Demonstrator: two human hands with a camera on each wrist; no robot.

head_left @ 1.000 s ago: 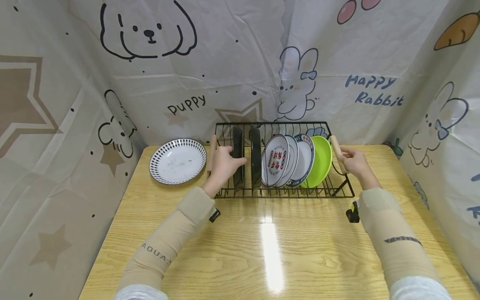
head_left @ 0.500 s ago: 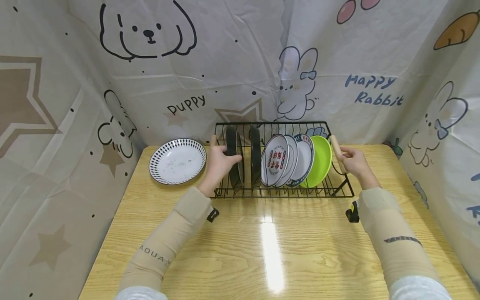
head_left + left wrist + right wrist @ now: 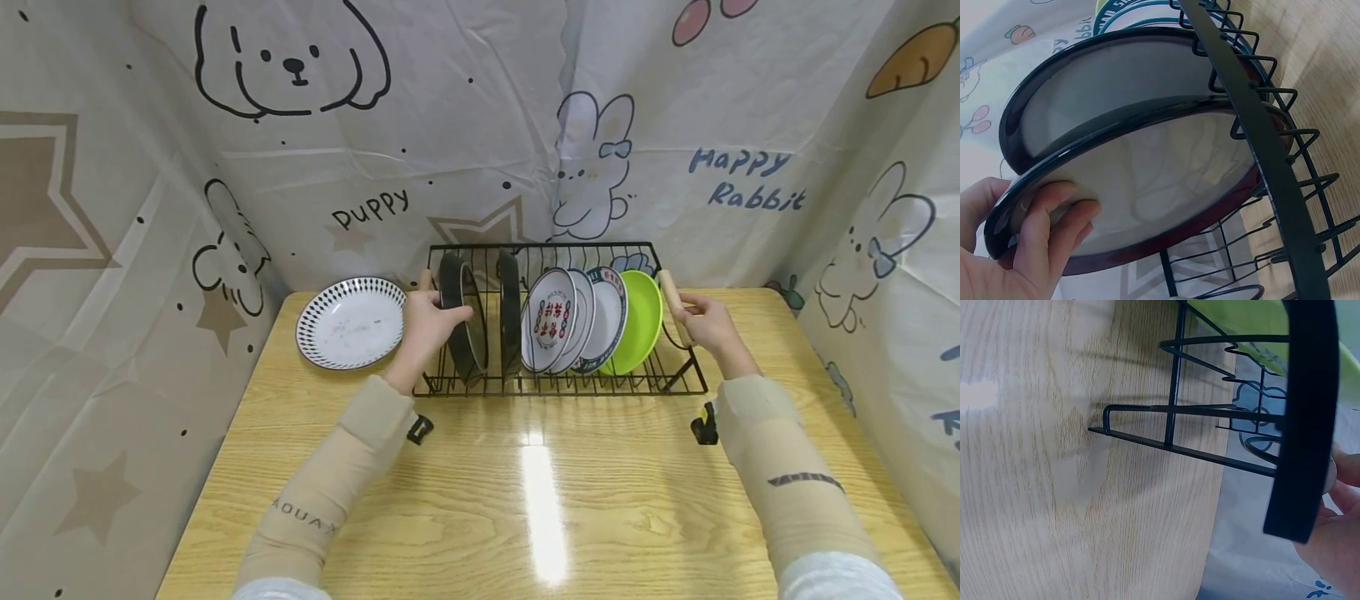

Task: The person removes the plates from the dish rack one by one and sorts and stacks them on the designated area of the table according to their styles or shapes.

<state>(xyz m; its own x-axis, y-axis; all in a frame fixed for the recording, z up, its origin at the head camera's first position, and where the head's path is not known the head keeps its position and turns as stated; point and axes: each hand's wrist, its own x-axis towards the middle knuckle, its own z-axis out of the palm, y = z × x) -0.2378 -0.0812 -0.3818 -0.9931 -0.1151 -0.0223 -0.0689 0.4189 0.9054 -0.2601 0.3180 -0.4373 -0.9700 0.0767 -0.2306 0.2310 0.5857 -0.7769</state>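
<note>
In the head view my left hand [image 3: 426,332] pinches the rim of a dark-edged plate [image 3: 471,354], which leans left in the left end of a black wire dish rack [image 3: 540,245]. The left wrist view shows the thumb behind the plate [image 3: 1166,181] and fingertips on its pale inner face. Another dark plate [image 3: 510,321] stands upright beside it. At the rack's right end my right hand [image 3: 708,329] grips the wooden handle [image 3: 669,290]; in the right wrist view a black bar partly hides that hand [image 3: 1335,540].
Farther right in the rack stand white patterned plates [image 3: 553,321] and a lime-green plate [image 3: 637,325]. A white plate with a black diamond rim [image 3: 351,325] lies on the wooden table [image 3: 465,492] left of the rack. Printed cloth [image 3: 465,125] hangs around the table.
My left hand has moved left with the dark plate's upper rim, so the plate tilts left and shows more of its inner face. The right hand stays on the handle.
</note>
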